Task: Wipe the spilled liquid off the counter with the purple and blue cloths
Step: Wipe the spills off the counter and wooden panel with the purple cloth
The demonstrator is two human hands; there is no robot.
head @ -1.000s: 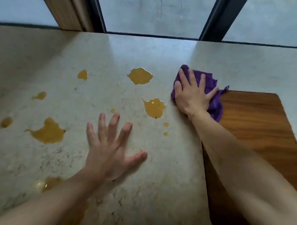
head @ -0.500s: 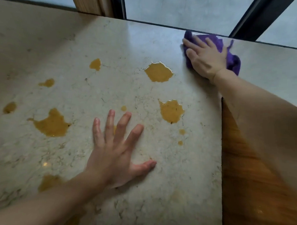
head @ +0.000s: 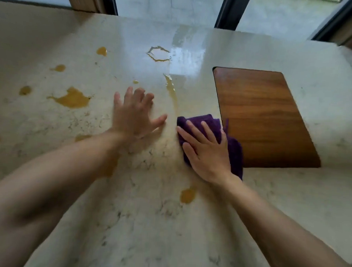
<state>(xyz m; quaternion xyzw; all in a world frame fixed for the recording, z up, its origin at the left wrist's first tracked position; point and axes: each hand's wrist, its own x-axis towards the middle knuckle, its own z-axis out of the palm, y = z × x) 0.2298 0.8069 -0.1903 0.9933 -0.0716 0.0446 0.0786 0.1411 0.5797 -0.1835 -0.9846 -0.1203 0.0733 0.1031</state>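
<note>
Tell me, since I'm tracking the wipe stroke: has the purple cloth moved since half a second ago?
Yes. The purple cloth, under the right hand, came from the counter's far edge toward the person, now beside the wooden board's near left edge.

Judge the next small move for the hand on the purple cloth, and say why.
Probably slide the purple cloth under the right hand toward the person, onto the yellow puddle just below it. The hand lies flat on the cloth, a thin yellow streak runs down toward it, and that puddle is the nearest unwiped one. The left hand rests flat on the counter.
</note>
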